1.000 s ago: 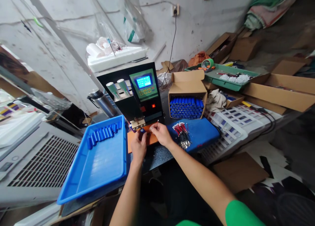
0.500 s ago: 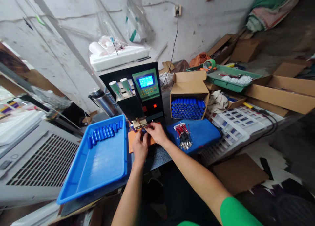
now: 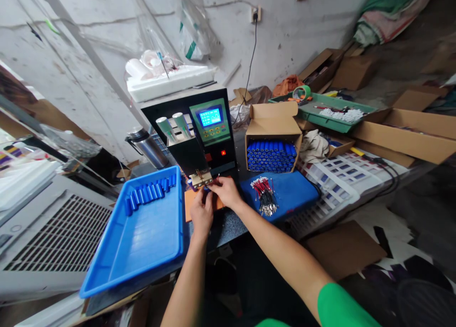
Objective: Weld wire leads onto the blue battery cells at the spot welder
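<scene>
1. Both our hands have met: right hand [image 3: 228,192] moved in beside left hand [image 3: 202,214], below the black boxy machine's [image 3: 228,162] brass-coloured tips [image 3: 202,177].
2. Left's pinching the blue cylinder [image 3: 207,189] near the orange board's [image 3: 189,208] back edge; right's grip, can't tell.

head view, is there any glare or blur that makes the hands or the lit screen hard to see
Head view: the screen glows, its characters too small to read; head view: a pale sheen lies on the blue tray's floor; head view: left hand and right hand are fairly clear, detail at their fingertips is not; head view: outer edges look stretched and soft
</scene>
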Available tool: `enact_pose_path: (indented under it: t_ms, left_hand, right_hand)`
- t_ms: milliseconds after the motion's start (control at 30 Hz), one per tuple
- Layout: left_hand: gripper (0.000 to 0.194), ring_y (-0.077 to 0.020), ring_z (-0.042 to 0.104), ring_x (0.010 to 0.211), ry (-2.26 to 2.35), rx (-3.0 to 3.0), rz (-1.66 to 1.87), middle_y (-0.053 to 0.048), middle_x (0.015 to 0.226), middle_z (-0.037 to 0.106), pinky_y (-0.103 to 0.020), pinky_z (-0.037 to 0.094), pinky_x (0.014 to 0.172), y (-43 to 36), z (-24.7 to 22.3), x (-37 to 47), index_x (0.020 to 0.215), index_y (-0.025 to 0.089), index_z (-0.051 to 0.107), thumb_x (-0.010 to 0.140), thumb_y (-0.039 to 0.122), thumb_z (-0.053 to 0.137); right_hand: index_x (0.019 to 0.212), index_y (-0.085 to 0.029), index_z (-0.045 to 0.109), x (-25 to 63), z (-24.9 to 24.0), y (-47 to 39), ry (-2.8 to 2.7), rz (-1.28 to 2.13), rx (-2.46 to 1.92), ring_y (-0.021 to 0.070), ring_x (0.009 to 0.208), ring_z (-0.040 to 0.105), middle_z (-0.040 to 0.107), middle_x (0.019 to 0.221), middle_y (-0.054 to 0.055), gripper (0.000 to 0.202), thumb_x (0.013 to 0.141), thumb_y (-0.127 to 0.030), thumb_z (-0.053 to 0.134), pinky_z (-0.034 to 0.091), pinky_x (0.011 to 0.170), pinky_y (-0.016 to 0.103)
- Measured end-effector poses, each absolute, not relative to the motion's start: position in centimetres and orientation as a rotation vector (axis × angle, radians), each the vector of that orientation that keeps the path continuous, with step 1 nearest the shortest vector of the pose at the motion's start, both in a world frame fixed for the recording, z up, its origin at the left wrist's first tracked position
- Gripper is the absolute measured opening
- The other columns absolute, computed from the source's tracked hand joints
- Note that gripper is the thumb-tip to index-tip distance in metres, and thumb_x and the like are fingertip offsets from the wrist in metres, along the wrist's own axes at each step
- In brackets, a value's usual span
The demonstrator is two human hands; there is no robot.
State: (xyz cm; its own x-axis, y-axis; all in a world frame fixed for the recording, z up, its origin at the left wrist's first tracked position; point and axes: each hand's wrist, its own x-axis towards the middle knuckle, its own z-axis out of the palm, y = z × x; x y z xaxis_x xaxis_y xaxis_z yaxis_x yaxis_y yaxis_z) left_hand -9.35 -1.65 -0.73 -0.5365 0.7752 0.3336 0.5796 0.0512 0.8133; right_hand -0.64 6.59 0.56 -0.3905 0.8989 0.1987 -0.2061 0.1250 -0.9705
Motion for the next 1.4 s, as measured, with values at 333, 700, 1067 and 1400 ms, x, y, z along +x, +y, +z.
enact_pose_path:
  t_ms: [333, 700, 1067, 1400]
  left_hand:
    - [0.044, -0.0242, 0.069, 0.092, 2.161, 1.403, 1.478, -0.009, 0.100, 0.074, -0.037, 0.052, 0.085, -1.7, -0.8, -9.3, 0.126, 0.019, 0.065, 0.091, 0.044, 0.054]
    - [0.045, -0.0233, 0.068, 0.091, 2.179, 1.394, 1.463, -0.010, 0.103, 0.074, -0.035, 0.051, 0.082, -1.7, -0.9, -9.4, 0.125, 0.018, 0.065, 0.091, 0.046, 0.054]
    - [0.038, -0.0209, 0.067, 0.085, 2.153, 1.392, 1.481, -0.006, 0.094, 0.073, -0.031, 0.050, 0.075, -1.6, -0.4, -9.0, 0.116, 0.019, 0.067, 0.089, 0.044, 0.054]
    - [0.035, -0.0181, 0.064, 0.081, 2.097, 1.409, 1.504, -0.005, 0.093, 0.071, -0.029, 0.049, 0.075, -1.8, -0.1, -9.0, 0.108, 0.019, 0.067, 0.088, 0.046, 0.055]
  right_hand:
    - [0.080, -0.018, 0.073, -0.6, 0.3, 6.6, -1.461, 1.447, -0.739, 0.0213, 0.078, 0.069, 0.076, 0.082, 0.005, 0.018, 0.081, -0.036, 0.069, 0.051, 0.071, 0.029]
    - [0.082, -0.017, 0.073, -0.8, -0.2, 6.8, -1.462, 1.421, -0.743, 0.0211, 0.079, 0.069, 0.076, 0.083, 0.005, 0.015, 0.081, -0.032, 0.069, 0.051, 0.073, 0.029]
    - [0.081, -0.018, 0.069, 1.6, -0.1, 6.2, -1.603, 1.293, -0.790, 0.0173, 0.073, 0.064, 0.071, 0.078, 0.003, 0.011, 0.082, -0.028, 0.064, 0.048, 0.070, 0.027]
    - [0.060, -0.017, 0.063, 2.7, -1.0, 7.1, -1.641, 1.357, -0.817, 0.0118, 0.052, 0.048, 0.057, 0.054, -0.002, 0.030, 0.080, -0.039, 0.064, 0.036, 0.052, 0.023]
